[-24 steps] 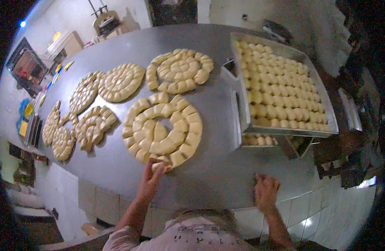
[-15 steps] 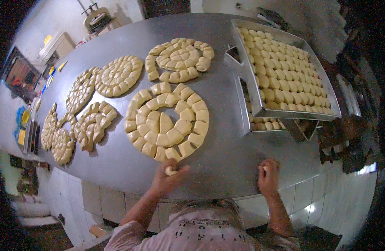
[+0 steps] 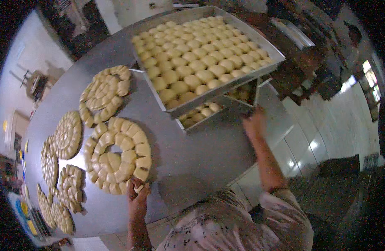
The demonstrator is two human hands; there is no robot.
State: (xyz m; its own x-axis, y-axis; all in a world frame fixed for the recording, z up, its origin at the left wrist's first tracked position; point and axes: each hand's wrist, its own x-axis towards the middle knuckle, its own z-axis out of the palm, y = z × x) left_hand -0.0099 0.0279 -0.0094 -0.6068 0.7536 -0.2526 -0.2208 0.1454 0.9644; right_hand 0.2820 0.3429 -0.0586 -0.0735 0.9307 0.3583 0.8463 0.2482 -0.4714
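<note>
Since the earlier frame, the right hand [image 3: 254, 124] has moved from the near tabletop toward the stacked trays on the right, while the left hand's [image 3: 138, 195] fingers remain clamped on a small pale dough piece [image 3: 138, 189] at the near edge of the large cut dough coil [image 3: 128, 156]. Blur leaves the right hand's grip unclear, just beside the near right corner of the stack, whose upper tray [image 3: 225, 88] holds rows of dough balls [image 3: 205, 75]. Farther left on the grey table [image 3: 196, 163] lie more cut coils [image 3: 68, 136].
</note>
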